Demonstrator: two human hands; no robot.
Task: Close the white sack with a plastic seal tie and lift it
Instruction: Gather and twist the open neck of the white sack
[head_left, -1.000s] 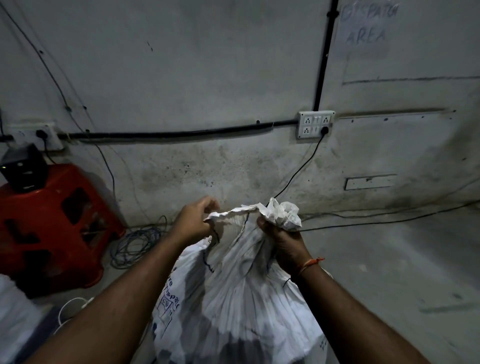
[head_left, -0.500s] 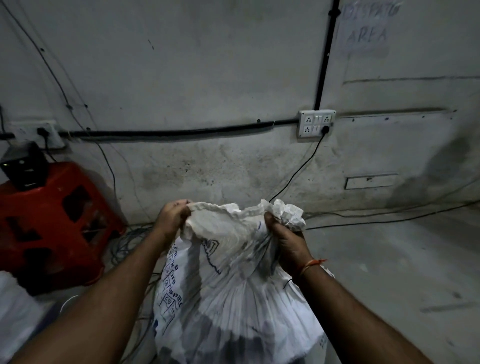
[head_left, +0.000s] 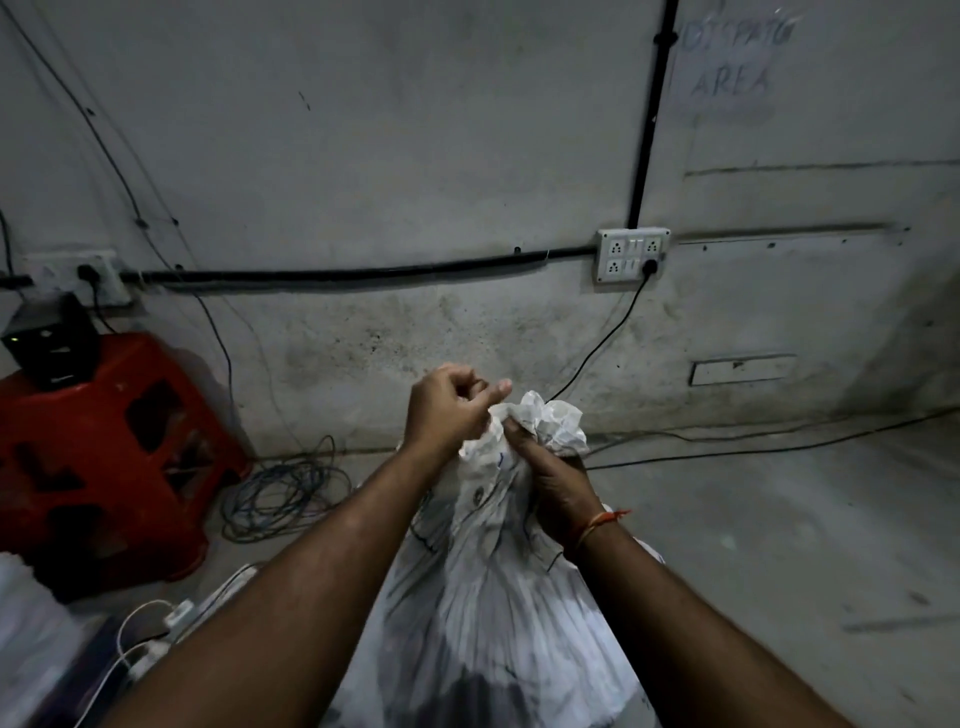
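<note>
A white woven sack (head_left: 498, 597) with blue print stands on the floor in front of me, its cloth pleated up to a bunched neck. My right hand (head_left: 550, 478) grips that neck from the right, with the crumpled top sticking out above the fist. My left hand (head_left: 447, 410) is pressed against the neck from the left, fingers curled, pinching the gathered edge. I see no plastic seal tie.
A red plastic stool (head_left: 104, 447) with a black box (head_left: 49, 338) on top stands at the left. Coiled cables (head_left: 283, 488) lie by the wall. A wall socket (head_left: 631, 254) has a black lead running down behind the sack. White cords (head_left: 140, 634) trail at lower left.
The sack's mouth was spread wide between my hands half a second ago. My left hand has moved right to meet the right hand, gathering the mouth into one tight bunch.
</note>
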